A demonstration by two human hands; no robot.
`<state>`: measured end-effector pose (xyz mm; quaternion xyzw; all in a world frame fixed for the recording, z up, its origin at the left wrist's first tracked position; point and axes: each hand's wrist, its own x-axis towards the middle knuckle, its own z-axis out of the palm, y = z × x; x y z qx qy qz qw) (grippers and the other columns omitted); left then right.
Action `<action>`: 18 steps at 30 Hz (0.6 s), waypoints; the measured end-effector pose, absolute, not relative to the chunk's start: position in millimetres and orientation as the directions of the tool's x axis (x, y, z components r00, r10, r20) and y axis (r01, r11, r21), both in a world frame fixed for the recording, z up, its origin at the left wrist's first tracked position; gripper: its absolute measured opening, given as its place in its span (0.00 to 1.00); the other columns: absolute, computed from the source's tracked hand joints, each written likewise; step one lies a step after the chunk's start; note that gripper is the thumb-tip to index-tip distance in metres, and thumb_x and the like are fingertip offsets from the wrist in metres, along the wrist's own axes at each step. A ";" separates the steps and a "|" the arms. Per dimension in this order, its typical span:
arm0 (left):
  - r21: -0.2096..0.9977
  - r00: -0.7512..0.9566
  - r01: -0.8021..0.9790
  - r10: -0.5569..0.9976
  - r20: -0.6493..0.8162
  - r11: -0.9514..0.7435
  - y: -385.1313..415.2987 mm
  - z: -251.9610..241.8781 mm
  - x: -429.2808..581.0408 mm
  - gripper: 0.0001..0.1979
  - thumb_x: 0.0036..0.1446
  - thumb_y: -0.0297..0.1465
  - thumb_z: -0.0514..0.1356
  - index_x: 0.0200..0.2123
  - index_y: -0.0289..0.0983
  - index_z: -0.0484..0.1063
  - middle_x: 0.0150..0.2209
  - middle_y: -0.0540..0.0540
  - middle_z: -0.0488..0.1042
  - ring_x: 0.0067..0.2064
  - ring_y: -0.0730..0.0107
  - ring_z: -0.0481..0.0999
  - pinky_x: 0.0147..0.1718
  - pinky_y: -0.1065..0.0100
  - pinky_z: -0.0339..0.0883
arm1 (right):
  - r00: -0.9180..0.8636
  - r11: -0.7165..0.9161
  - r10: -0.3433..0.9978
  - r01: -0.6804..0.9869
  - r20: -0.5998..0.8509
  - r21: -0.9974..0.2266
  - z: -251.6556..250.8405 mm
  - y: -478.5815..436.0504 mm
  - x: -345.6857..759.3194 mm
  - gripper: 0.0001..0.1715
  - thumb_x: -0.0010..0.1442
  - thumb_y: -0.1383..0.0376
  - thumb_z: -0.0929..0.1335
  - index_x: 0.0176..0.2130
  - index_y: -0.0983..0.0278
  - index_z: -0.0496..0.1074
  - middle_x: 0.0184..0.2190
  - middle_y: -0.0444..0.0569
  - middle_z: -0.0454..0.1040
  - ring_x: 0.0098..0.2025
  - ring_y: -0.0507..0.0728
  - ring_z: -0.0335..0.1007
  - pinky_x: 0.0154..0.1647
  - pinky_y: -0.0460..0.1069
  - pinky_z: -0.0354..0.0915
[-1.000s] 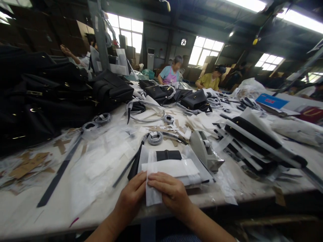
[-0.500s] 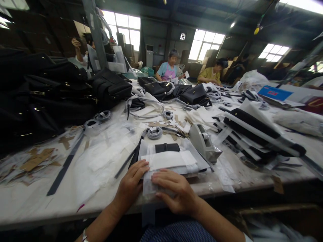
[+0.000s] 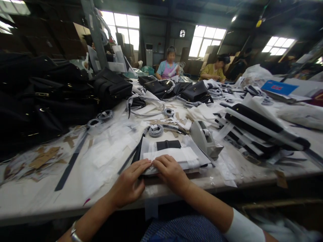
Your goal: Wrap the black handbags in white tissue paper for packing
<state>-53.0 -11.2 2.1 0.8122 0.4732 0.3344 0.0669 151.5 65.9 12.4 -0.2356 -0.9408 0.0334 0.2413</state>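
Note:
In front of me a black bag part [image 3: 168,144] lies partly covered by white wrapping sheet [image 3: 188,154] on the worktable. My left hand [image 3: 131,179] is closed at the near left edge of the wrapping, fingertips pressing it and thumb tucked below. My right hand [image 3: 171,173] presses the same edge with bent fingers, its fingertips almost touching the left ones. The fingers hide the exact spot they grip. A grey tape dispenser [image 3: 205,139] stands just right of the bundle. Behind it lies a coiled, plastic-wrapped strap [image 3: 155,130].
Black bags [image 3: 47,97] are heaped at the left. Wrapped black pieces [image 3: 257,124] are stacked at the right. Paper scraps [image 3: 45,158], clear plastic sheets [image 3: 108,154] and a dark strip [image 3: 69,168] lie left of me. Two people sit across the table.
A translucent flap at the bundle's near left has been folded away from me. My right hand moved up and left to its edge; my left hand stayed nearby.

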 end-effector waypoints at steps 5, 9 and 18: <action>0.420 0.297 0.777 0.861 0.412 -0.469 -5.3 15.0 -56.2 0.22 0.59 0.31 0.60 0.57 0.37 0.66 0.52 0.42 0.78 0.51 0.60 0.79 0.50 0.64 0.74 | -0.778 0.905 0.373 0.426 0.506 -0.012 5.2 69.1 151.2 0.08 0.67 0.64 0.65 0.44 0.66 0.71 0.36 0.51 0.75 0.40 0.60 0.67 0.41 0.54 0.66; 0.310 0.274 0.831 0.826 0.493 -0.461 4.8 2.8 -51.3 0.16 0.61 0.30 0.58 0.52 0.38 0.69 0.46 0.43 0.81 0.42 0.60 0.82 0.39 0.66 0.77 | -0.797 0.908 0.308 0.409 0.520 0.088 7.3 71.7 151.0 0.11 0.70 0.66 0.62 0.46 0.66 0.71 0.32 0.51 0.73 0.35 0.59 0.66 0.36 0.54 0.64; 0.280 0.340 0.838 0.849 0.405 -0.469 10.5 11.2 -52.5 0.15 0.59 0.26 0.57 0.49 0.43 0.70 0.42 0.49 0.80 0.36 0.66 0.81 0.32 0.72 0.72 | -0.770 0.938 0.344 0.313 0.538 -0.152 11.2 75.4 157.9 0.14 0.69 0.59 0.64 0.49 0.66 0.69 0.40 0.54 0.76 0.42 0.60 0.69 0.45 0.54 0.67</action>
